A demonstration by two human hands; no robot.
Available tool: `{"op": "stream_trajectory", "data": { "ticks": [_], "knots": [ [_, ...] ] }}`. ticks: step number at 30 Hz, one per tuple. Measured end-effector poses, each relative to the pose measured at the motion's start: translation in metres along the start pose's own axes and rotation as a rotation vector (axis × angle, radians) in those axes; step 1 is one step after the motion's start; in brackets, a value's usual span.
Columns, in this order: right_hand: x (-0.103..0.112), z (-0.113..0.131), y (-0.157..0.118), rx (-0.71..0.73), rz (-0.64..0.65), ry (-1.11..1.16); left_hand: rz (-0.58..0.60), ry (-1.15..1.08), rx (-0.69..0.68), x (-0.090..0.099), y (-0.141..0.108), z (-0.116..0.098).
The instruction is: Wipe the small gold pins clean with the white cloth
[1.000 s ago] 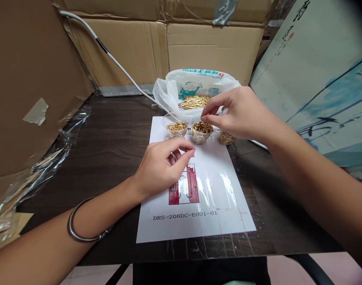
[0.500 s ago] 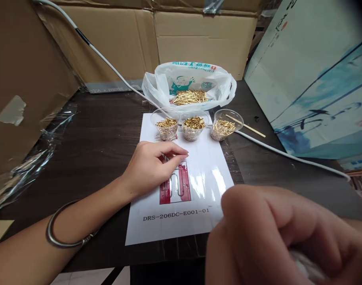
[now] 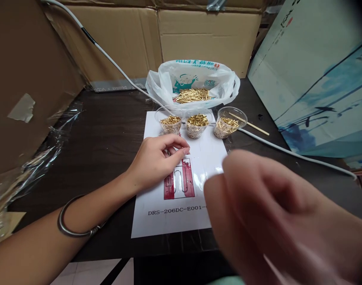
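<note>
My left hand (image 3: 159,160) rests on a white printed sheet (image 3: 143,225), thumb and forefinger pinched together above a red and grey printed picture (image 3: 189,178). Whatever sits between those fingertips is too small to make out. Close to the camera, my right hand (image 3: 258,206) is raised and curled closed, blurred by motion. A pale edge shows under its fingers, but I cannot name it. Beyond the left hand stand three clear plastic cups: the left cup (image 3: 170,131), the middle cup (image 3: 194,133) and the right cup (image 3: 220,132), each holding small gold-coloured metal pins.
Behind the cups, a white plastic bag (image 3: 157,89) gapes around more gold pins (image 3: 193,95). A white cable (image 3: 118,69) crosses the dark table (image 3: 109,126). A thin wooden stick (image 3: 256,128) leans out past the right cup. Cardboard walls (image 3: 207,43) enclose the back.
My right hand has risen and shifted slightly left, now covering the end of the printed code. The left hand keeps its pinch over the sheet. The whole view has shifted a little.
</note>
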State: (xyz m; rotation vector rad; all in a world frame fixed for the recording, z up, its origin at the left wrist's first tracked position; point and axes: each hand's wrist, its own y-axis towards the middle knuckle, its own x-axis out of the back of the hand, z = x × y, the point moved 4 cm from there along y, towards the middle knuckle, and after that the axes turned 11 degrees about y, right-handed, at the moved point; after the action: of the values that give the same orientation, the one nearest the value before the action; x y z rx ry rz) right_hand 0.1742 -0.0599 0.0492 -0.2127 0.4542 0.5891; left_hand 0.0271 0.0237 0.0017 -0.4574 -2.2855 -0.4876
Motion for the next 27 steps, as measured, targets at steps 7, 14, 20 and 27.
{"op": "stream_trajectory", "data": {
  "ticks": [7,14,20,27],
  "knots": [
    [0.066,-0.022,0.041,0.105,-0.365,-0.249,-0.008,-0.045,0.076,-0.002,-0.002,0.001],
    [0.069,-0.027,0.038,0.184,-0.358,-0.545,0.000,-0.113,0.102,-0.004,-0.001,0.003],
    [0.069,-0.026,0.037,0.234,-0.415,-0.594,-0.002,-0.126,0.055,-0.004,-0.001,0.001],
    [0.071,-0.032,0.038,0.118,-0.381,-0.395,-0.028,0.049,-0.032,-0.001,-0.001,-0.004]
  ]
}}
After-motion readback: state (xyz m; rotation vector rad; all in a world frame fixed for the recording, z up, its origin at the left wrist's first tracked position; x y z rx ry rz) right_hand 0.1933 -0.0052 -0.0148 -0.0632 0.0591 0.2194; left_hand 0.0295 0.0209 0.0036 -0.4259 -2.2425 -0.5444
